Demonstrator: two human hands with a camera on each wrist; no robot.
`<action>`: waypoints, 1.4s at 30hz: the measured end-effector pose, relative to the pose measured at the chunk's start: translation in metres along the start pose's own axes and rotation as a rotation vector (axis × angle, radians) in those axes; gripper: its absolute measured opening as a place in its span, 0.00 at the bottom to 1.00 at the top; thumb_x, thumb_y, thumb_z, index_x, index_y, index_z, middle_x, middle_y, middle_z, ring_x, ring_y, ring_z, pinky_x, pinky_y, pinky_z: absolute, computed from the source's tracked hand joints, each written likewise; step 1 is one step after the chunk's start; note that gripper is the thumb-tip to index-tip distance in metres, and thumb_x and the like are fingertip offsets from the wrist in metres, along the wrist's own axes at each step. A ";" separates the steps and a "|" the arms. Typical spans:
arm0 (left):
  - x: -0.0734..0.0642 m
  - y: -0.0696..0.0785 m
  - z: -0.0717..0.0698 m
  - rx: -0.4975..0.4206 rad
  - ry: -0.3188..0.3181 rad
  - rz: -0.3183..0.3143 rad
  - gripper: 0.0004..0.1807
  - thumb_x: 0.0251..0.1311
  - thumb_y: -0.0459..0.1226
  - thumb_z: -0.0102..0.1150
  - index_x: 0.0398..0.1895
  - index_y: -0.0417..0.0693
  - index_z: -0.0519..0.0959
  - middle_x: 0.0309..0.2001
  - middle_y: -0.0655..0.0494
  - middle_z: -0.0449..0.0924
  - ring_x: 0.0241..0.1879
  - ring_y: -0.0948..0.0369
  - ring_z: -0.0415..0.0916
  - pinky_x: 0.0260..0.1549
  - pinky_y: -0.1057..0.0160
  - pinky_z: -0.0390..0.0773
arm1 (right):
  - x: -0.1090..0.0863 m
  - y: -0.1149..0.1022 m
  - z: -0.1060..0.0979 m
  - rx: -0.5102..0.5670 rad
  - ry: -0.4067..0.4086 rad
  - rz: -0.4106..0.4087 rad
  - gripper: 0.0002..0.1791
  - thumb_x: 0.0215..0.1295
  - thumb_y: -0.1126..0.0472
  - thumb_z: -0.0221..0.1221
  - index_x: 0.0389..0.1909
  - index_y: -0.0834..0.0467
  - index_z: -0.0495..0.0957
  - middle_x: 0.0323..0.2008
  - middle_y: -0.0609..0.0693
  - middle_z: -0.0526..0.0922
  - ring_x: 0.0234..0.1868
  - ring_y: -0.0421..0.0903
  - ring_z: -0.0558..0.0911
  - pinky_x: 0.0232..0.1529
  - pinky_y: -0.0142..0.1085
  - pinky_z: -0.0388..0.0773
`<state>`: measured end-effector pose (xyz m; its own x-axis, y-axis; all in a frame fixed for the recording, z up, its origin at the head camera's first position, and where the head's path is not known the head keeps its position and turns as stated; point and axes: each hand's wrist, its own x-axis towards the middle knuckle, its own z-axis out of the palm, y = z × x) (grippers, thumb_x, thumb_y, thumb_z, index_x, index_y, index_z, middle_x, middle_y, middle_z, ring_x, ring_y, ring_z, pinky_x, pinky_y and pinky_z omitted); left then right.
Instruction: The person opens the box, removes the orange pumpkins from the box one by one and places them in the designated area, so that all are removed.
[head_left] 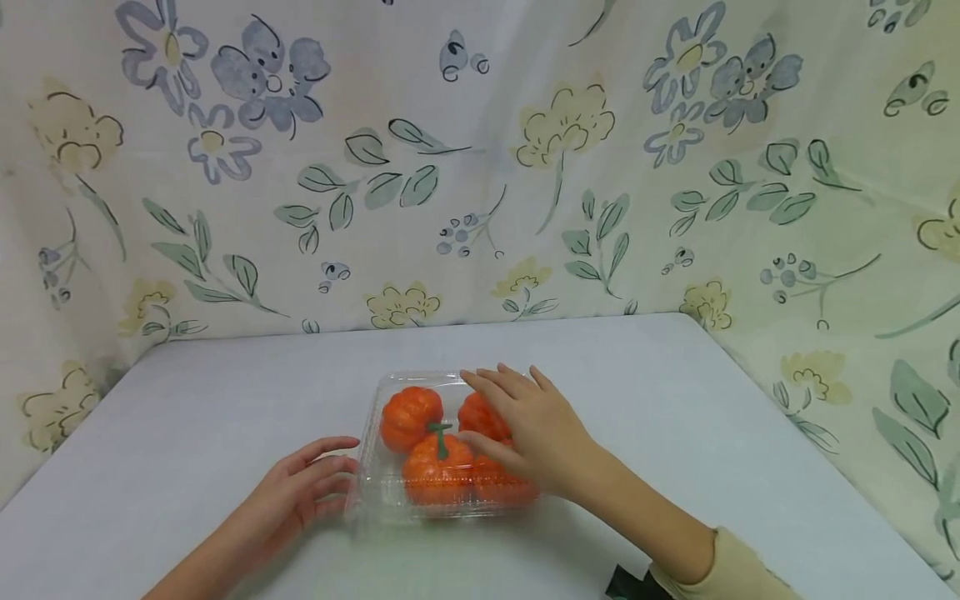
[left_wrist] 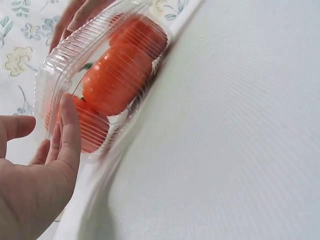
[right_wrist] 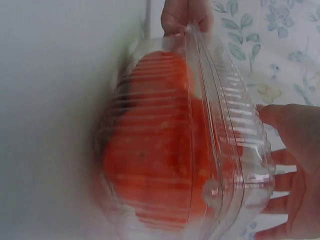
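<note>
The clear plastic clamshell container [head_left: 384, 493] stood on the white desk [head_left: 225, 400], between the two hands, with four orange pumpkins [head_left: 438, 477] inside under what looked like a closed lid. It lay just to the right of the left hand [head_left: 302, 490], whose loosely bent fingers, thumb held apart, reached the container's left wall without gripping it; whether every fingertip touched could not be told. The right hand [head_left: 536, 429] was over the lid's right side, fingers spread wide and pointing toward the far edge, holding nothing; contact there was unclear.

So the container lay beside the left hand but beneath the right one. Its outline looked nearly square, so no long axis could be picked out, and its front edge ran roughly across the person's view. Neither hand was plainly nearer: each was at, or almost at, its own side.
</note>
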<state>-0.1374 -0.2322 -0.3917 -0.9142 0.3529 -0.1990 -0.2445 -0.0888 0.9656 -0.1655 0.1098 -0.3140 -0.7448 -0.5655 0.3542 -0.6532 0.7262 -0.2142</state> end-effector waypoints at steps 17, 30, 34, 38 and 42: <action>-0.006 -0.009 -0.015 -0.145 -0.364 0.034 0.22 0.80 0.27 0.41 0.67 0.56 0.73 0.53 0.58 0.83 0.51 0.61 0.84 0.56 0.58 0.85 | 0.009 -0.042 0.027 -0.032 -0.033 -0.157 0.34 0.73 0.37 0.61 0.74 0.49 0.73 0.68 0.48 0.79 0.71 0.56 0.77 0.73 0.62 0.68; -0.006 -0.011 -0.012 -0.127 -0.444 0.023 0.21 0.79 0.25 0.43 0.66 0.53 0.73 0.53 0.58 0.84 0.57 0.55 0.85 0.59 0.55 0.84 | 0.009 -0.061 0.045 -0.211 -0.105 -0.190 0.37 0.72 0.31 0.57 0.76 0.44 0.70 0.69 0.46 0.78 0.73 0.53 0.75 0.73 0.55 0.72; -0.006 -0.011 -0.010 -0.127 -0.440 0.030 0.21 0.78 0.24 0.44 0.65 0.52 0.73 0.52 0.57 0.84 0.55 0.56 0.85 0.60 0.55 0.83 | 0.009 -0.064 0.049 -0.284 -0.095 -0.202 0.39 0.72 0.28 0.54 0.76 0.45 0.71 0.70 0.48 0.78 0.73 0.54 0.75 0.71 0.53 0.74; -0.006 -0.010 -0.009 -0.131 -0.430 0.023 0.21 0.77 0.24 0.45 0.64 0.53 0.74 0.51 0.58 0.85 0.54 0.59 0.84 0.60 0.57 0.83 | 0.009 -0.067 0.052 -0.362 -0.078 -0.229 0.40 0.71 0.25 0.53 0.74 0.45 0.73 0.70 0.50 0.78 0.72 0.56 0.77 0.70 0.52 0.76; -0.005 -0.010 -0.010 -0.142 -0.423 0.022 0.22 0.77 0.24 0.46 0.63 0.54 0.75 0.50 0.58 0.86 0.53 0.60 0.85 0.60 0.58 0.83 | 0.008 -0.069 0.056 -0.416 -0.033 -0.267 0.40 0.70 0.25 0.54 0.72 0.47 0.76 0.68 0.52 0.80 0.69 0.58 0.80 0.67 0.53 0.78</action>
<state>-0.1331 -0.2422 -0.4018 -0.7144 0.6969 -0.0638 -0.2949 -0.2171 0.9305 -0.1340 0.0326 -0.3473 -0.5670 -0.7604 0.3167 -0.7171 0.6448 0.2644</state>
